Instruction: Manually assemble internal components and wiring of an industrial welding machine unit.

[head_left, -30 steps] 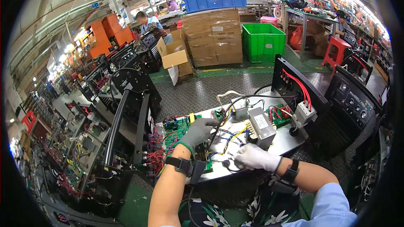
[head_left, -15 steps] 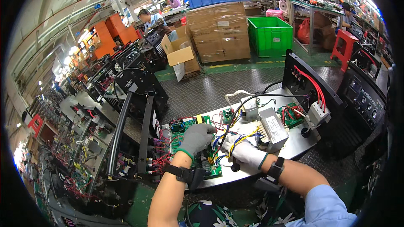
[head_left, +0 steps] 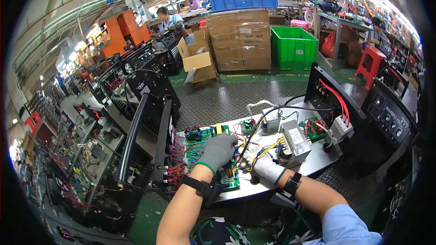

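Note:
My left hand (head_left: 218,151), in a grey glove, is over a green circuit board (head_left: 194,147) with its fingers curled in. Whatever its fingertips hold is hidden under the glove. To its right, my right hand (head_left: 265,163) wears a white glove, its fingers closed together beside the left fingertips. Yellow and blue wires (head_left: 267,149) run across the right glove, and a black cable (head_left: 259,122) arches past both hands. I cannot make out what the right fingertips pinch. Board and wires belong to an open machine on a silver metal base plate (head_left: 313,158).
A silver box-shaped part (head_left: 296,141) stands right of my hands. The black end panel (head_left: 334,91) with red cables rises beyond it. At the left stand a black handle bar (head_left: 132,138) and more open machines (head_left: 97,154). Cardboard boxes (head_left: 240,41) and a green crate (head_left: 294,47) are ahead.
The view has tilted and shifted slightly. My left hand has turned a little, its fingertips drawing nearer to the right hand. The right hand stays at the wires.

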{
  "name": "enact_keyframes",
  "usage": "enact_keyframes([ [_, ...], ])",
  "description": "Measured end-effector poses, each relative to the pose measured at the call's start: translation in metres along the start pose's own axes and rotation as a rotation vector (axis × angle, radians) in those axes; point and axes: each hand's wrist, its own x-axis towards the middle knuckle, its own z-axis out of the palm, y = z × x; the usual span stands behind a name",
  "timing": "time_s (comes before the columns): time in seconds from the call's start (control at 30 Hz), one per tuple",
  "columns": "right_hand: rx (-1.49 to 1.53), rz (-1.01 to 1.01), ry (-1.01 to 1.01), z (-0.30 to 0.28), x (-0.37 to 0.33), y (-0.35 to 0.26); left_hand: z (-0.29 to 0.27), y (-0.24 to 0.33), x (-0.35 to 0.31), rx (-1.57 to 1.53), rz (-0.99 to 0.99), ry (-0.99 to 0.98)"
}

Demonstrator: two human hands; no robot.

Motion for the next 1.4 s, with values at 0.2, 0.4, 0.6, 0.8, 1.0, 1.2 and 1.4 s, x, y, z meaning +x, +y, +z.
enact_keyframes([
  [0.2,-0.213,0.088,-0.085,-0.022,-0.027,-0.005,-0.001,0.000,0.005,0.095,-0.015,-0.028],
  [0.4,0.030,0.134,-0.305,-0.024,-0.020,0.000,0.001,-0.007,0.005,0.193,0.112,-0.127],
  [0.6,-0.035,0.003,-0.201,-0.019,-0.014,0.007,0.001,0.006,0.012,0.250,0.052,-0.108],
  [0.8,-0.906,-0.186,0.062,-0.022,0.019,0.030,-0.015,0.003,0.021,0.316,0.063,0.105],
  [1.0,-1.351,-0.234,-0.148,-0.014,-0.065,-0.054,-0.012,-0.002,-0.002,0.285,0.093,0.271],
  [1.2,-1.578,-0.465,-0.256,0.024,0.020,-0.105,0.000,-0.009,-0.036,0.193,0.243,0.589],
  [1.4,-1.395,-0.202,-0.464,0.025,0.055,-0.097,0.007,-0.013,-0.031,0.207,0.195,0.619],
])
